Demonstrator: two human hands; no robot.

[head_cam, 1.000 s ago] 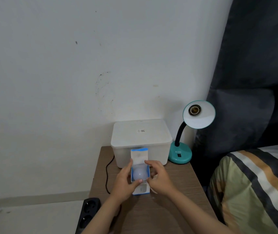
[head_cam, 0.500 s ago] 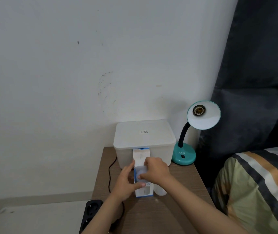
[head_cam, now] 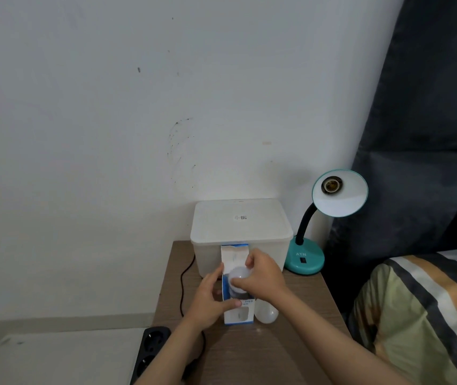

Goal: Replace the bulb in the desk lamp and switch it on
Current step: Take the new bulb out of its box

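A teal desk lamp (head_cam: 305, 259) stands at the back right of the wooden table (head_cam: 277, 345); its shade (head_cam: 341, 201) faces me with an empty socket (head_cam: 331, 185). My left hand (head_cam: 210, 298) grips a blue and white bulb box (head_cam: 238, 315) standing upright with its top flap open. My right hand (head_cam: 263, 276) grips a white bulb (head_cam: 239, 277) that sits partly out of the box's top. A second white bulb (head_cam: 266, 312) lies on the table just right of the box, under my right wrist.
A white lidded plastic bin (head_cam: 241, 226) stands against the wall behind the box. A black cable (head_cam: 183, 284) runs down the table's left side to a black power strip (head_cam: 152, 348) on the floor. A striped blanket (head_cam: 430, 315) lies at right.
My right hand moved from the box's rim onto the bulb and has lifted it partly out of the box. The left hand keeps holding the box.
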